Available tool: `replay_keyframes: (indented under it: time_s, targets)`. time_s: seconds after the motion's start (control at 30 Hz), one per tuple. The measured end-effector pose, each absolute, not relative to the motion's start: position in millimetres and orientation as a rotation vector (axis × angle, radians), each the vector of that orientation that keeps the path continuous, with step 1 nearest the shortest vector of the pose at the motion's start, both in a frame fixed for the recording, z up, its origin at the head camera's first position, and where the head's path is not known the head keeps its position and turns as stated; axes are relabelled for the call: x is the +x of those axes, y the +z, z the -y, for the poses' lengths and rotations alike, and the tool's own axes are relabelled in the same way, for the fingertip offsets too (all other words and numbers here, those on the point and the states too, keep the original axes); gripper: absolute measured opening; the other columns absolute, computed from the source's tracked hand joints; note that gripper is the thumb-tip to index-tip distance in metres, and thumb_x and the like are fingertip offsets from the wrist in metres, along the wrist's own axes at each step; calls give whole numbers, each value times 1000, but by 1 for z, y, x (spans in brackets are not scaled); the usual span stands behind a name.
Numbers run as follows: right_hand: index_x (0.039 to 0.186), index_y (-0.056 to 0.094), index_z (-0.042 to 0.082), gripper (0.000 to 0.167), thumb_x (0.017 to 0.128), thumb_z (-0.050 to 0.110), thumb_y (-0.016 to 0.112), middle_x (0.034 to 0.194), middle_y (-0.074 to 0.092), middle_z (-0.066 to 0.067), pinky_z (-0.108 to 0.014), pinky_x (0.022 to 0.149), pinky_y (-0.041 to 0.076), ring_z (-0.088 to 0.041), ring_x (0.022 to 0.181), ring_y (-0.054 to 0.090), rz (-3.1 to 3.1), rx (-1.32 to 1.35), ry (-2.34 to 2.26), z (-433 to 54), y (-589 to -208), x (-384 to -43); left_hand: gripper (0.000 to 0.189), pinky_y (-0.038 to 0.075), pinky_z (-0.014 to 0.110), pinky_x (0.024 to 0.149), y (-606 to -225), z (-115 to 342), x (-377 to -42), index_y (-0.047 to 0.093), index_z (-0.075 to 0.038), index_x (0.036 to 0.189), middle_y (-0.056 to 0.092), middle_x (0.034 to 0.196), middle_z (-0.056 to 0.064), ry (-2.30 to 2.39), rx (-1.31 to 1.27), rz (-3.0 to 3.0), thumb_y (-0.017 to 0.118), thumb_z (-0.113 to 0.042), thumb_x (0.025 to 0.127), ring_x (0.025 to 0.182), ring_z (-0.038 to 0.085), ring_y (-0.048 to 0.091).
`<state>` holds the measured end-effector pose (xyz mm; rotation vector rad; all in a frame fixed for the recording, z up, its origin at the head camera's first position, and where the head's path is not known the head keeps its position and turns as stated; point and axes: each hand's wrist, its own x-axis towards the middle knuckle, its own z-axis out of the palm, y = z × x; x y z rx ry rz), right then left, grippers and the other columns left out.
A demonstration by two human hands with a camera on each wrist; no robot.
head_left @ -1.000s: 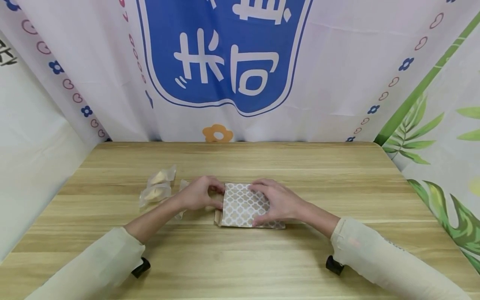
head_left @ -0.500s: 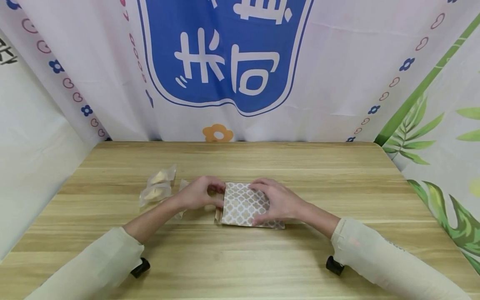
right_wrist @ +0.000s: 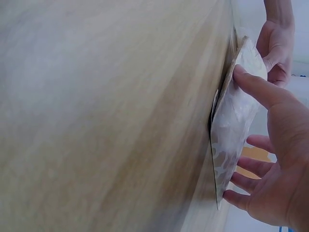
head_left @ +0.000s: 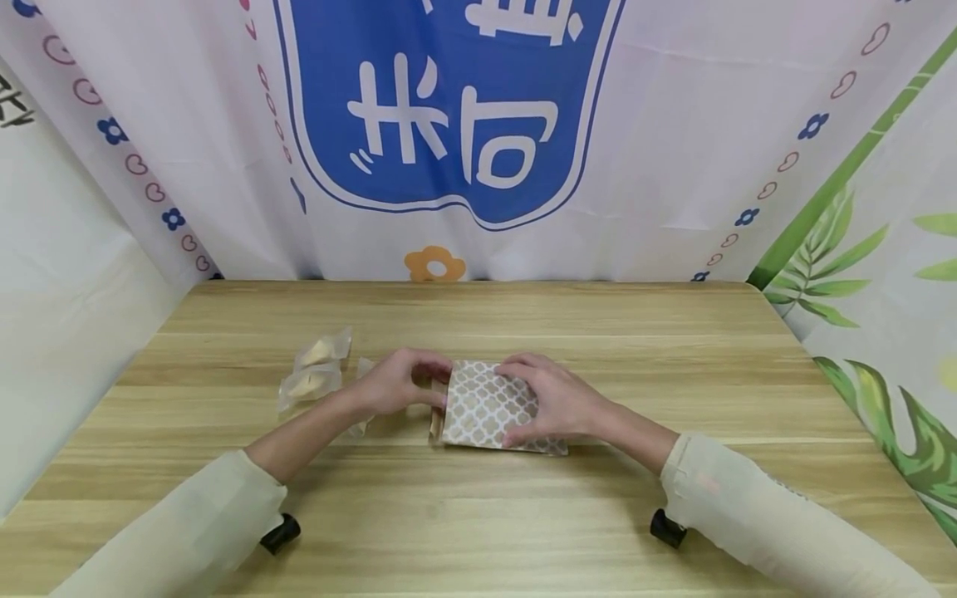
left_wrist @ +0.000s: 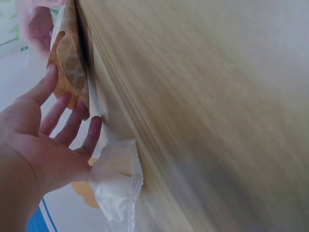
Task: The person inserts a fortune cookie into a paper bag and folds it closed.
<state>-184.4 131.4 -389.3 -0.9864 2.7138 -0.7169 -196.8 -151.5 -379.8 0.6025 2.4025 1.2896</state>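
A flat paper bag with a beige-and-white lattice print lies on the table, its mouth toward the left. My left hand is at that mouth, thumb and fingertips on the brown paper edge. In the left wrist view the bag gapes a little, its rim curving between thumb and fingers. My right hand grips the bag across its right half, thumb on the near side and fingers at the far side. A clear-wrapped packet lies just under the left hand, partly hidden by it in the head view.
Two more clear packets with pale yellow contents, a far one and a nearer one, lie left of the left hand. The wood-grain table ends at a printed cloth at the back.
The left end of the bag has risen slightly at its mouth, with the left fingers staying on it. The right hand and the packets have hardly moved.
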Motion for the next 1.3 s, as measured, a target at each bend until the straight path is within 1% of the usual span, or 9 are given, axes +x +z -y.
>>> replay_keyframes:
  time_s: [0.1,0.2,0.3,0.43,0.57,0.83,0.93,1.17,1.3]
  targets:
    - [151,51,9,99,71,48,93,157,44,-17,-64,113,38,-40,144,43,-2712,-981,-714,-131,-389,-184,44,51,48,105,-378,150,-197,67,7,126,73,116,14,1266,578,-2425,83,-5,87,112,31,65]
    - [151,51,10,99,70,48,93,158,44,-17,-65,113,38,-40,143,43,-2712,-976,-706,-131,-389,-184,43,53,45,101,-377,148,-198,69,7,123,74,111,12,1218,588,-2462,84,-5,86,107,28,67]
    - [151,52,10,99,70,47,94,157,45,-17,-64,113,38,-40,143,44,-2714,-976,-707,-130,-389,-184,45,56,36,88,-376,147,-199,68,9,123,74,106,12,1198,609,-2473,86,-2,83,95,22,65]
    - [151,51,10,99,70,48,93,156,46,-17,-64,113,38,-39,143,43,-2720,-978,-689,-130,-389,-184,50,53,25,72,-375,146,-200,66,14,124,73,104,15,1226,625,-2435,86,5,79,82,16,62]
    - [152,51,12,100,70,51,93,157,45,-16,-65,113,38,-38,145,42,-2725,-973,-661,-130,-389,-183,50,54,23,67,-373,146,-200,66,14,123,72,104,15,1240,614,-2412,86,9,77,80,14,63]
    - [152,51,11,99,71,51,92,157,46,-15,-64,113,38,-37,145,42,-2725,-982,-656,-130,-389,-184,53,54,23,65,-373,146,-201,65,13,122,67,104,18,1201,657,-2407,87,10,74,76,15,63]
    - [152,50,10,101,71,51,92,157,46,-15,-64,114,38,-38,145,42,-2724,-980,-656,-130,-390,-184,51,54,24,67,-375,146,-201,64,14,122,66,103,19,1217,658,-2393,86,11,76,77,16,63]
    - [153,50,12,101,70,51,93,158,45,-14,-64,114,37,-38,145,41,-2716,-948,-681,-130,-389,-183,44,53,26,83,-379,146,-202,64,13,128,67,110,19,1298,582,-2314,78,8,86,96,24,62]
    - [152,50,12,100,70,50,93,157,45,-14,-64,114,37,-38,144,42,-2720,-952,-691,-130,-389,-184,45,53,27,86,-378,146,-202,62,14,130,66,115,21,1325,523,-2278,77,7,88,101,26,61]
